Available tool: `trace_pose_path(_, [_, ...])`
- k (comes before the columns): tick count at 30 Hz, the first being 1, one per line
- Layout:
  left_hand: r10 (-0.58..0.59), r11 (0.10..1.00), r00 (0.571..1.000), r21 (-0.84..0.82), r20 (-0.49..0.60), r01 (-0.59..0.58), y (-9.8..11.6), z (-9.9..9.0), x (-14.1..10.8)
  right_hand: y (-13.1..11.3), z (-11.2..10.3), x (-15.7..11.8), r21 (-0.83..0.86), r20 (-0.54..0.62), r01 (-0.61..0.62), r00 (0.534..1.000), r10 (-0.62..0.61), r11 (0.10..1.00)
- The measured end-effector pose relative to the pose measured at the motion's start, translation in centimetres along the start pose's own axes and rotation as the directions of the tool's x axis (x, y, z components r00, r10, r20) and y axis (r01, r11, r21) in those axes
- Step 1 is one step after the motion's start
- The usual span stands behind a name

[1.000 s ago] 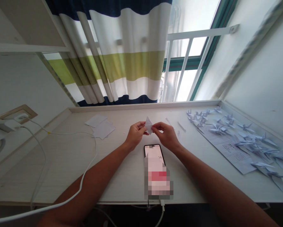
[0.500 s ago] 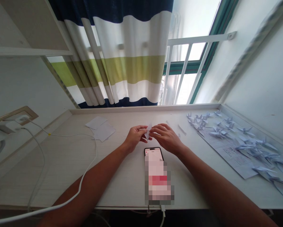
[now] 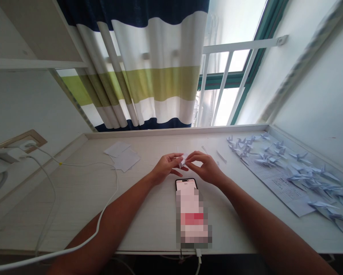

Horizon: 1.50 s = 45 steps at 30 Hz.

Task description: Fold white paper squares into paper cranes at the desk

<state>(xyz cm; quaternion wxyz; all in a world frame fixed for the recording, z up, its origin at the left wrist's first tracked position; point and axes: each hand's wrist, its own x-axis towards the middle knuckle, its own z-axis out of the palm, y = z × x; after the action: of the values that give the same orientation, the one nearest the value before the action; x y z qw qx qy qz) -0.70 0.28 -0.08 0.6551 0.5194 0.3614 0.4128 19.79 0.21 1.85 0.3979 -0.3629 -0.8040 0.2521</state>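
Observation:
Between both hands, above the middle of the desk, is a small piece of folded white paper (image 3: pixel 182 162). My left hand (image 3: pixel 166 168) pinches it from the left, with the lower fingers spread beneath. From the right, my right hand (image 3: pixel 205 167) grips its edge between thumb and fingertips. The fingers hide part of the paper, so its exact folded shape is unclear. Just below the hands, a phone (image 3: pixel 188 198) lies face up, its screen mostly blurred out.
Loose white paper sheets (image 3: pixel 122 156) lie at left. Many folded paper cranes (image 3: pixel 267 158) cover the right side, some on a printed sheet (image 3: pixel 286 193). Paper strips (image 3: pixel 221 156) lie right of my hands. A white cable (image 3: pixel 117 179) crosses over my left forearm.
The folded paper has shifted slightly right and is turned to a different angle. My right hand's fingers have moved from lying across it to a pinch at its edge.

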Motion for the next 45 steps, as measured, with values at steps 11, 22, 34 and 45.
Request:
trace_pose_path(11, [0.09,0.996,0.996,-0.011,0.02,-0.09,-0.2,-0.2,0.0,-0.5,-0.1,0.3,0.298,-0.039,-0.114,0.991,0.132,0.948])
trace_pose_path(22, [0.108,0.994,0.994,0.034,0.013,-0.108,-0.4,-0.1,0.1,-0.2,0.2,0.2,0.285,-0.035,-0.111,0.991,0.126,0.952])
trace_pose_path(34, [0.131,0.991,0.989,0.049,-0.066,-0.128,-0.7,0.2,0.3,-0.4,1.0,0.2,0.201,-0.108,-0.131,0.982,0.155,0.971])
trace_pose_path(45, [0.125,0.992,0.965,0.039,-0.23,-0.119,-0.6,1.0,0.3,0.0,1.9,0.0,-0.085,-0.11,-0.038,0.994,0.029,0.996])
